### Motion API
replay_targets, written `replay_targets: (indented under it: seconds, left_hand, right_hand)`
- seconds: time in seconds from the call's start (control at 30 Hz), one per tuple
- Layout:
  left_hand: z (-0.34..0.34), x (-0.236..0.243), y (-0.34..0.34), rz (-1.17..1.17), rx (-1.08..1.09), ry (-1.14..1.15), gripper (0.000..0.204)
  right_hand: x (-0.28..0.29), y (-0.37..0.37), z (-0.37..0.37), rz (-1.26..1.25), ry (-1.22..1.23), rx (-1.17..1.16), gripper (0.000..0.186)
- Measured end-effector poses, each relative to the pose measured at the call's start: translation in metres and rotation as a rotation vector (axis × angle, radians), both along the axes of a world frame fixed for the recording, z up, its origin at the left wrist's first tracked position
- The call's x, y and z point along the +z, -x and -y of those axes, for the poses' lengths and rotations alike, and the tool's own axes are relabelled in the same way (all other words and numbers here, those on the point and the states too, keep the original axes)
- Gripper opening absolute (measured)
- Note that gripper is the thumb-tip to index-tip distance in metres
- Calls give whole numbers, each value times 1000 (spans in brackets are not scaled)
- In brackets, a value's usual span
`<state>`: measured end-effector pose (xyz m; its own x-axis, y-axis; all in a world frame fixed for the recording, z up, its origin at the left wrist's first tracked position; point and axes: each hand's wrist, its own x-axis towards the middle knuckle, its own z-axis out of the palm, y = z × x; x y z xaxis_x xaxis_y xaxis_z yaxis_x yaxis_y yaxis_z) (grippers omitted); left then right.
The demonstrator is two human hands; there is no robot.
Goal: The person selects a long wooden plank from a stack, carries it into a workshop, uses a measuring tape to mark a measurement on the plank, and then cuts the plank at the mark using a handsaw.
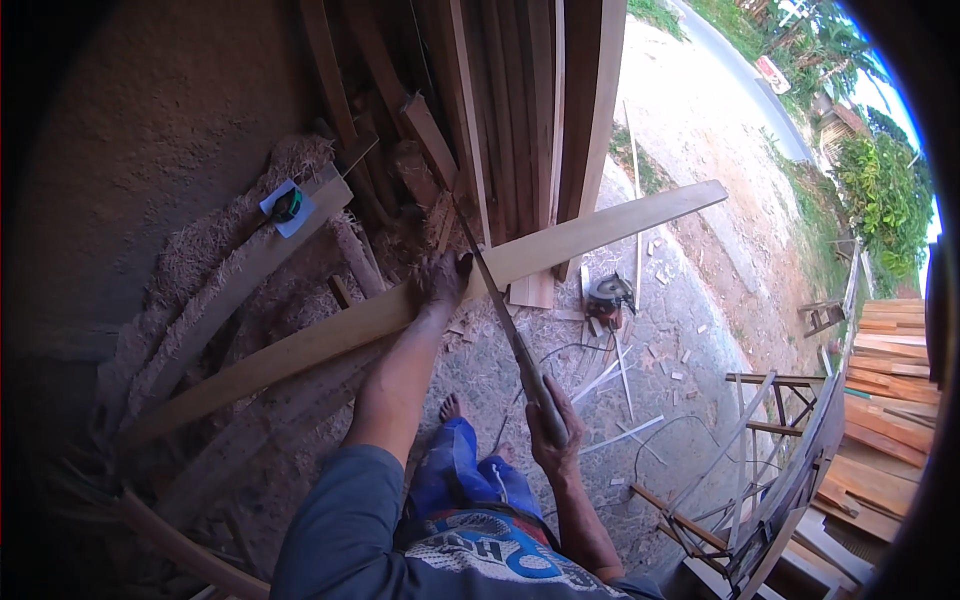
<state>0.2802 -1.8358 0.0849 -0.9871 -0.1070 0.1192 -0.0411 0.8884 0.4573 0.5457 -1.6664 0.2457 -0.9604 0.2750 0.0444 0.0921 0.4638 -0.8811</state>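
Note:
A long pale board [600, 226] runs diagonally across the view, from lower left to upper right. My left hand [441, 280] grips it just left of where a handsaw [504, 310] crosses it. My right hand [551, 425] holds the saw's handle, below the board, with the blade angled up and left over the board. My bare feet show on the floor beneath. At the left, a dark green-trimmed tape measure [287, 206] lies on a white sheet on a shaving-covered plank [235, 290].
Tall planks [500, 120] lean against the wall ahead. A circular saw [610, 298] and its cord lie on the concrete floor among offcuts and strips. A metal frame [775, 425] and stacked boards [880, 380] stand at the right. Outside are a road and plants.

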Motion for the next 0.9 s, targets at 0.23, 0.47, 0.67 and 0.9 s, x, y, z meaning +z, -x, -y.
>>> replay_targets:
  seconds: [0.23,0.47,0.67,0.9]
  left_hand:
    - [9,-20,6,-14,-4,-20,44]
    - [11,-24,9,-63,-13,44,44]
    - [9,-16,3,-62,2,67,25]
    - [4,-21,13,-164,-42,21,40]
  right_hand:
    - [16,-16,-16,2,-21,64,46]
    - [25,-27,-33,4,33,89,46]
    - [43,-74,-53,64,56,85,46]
    - [7,104,-7,-120,81,180,47]
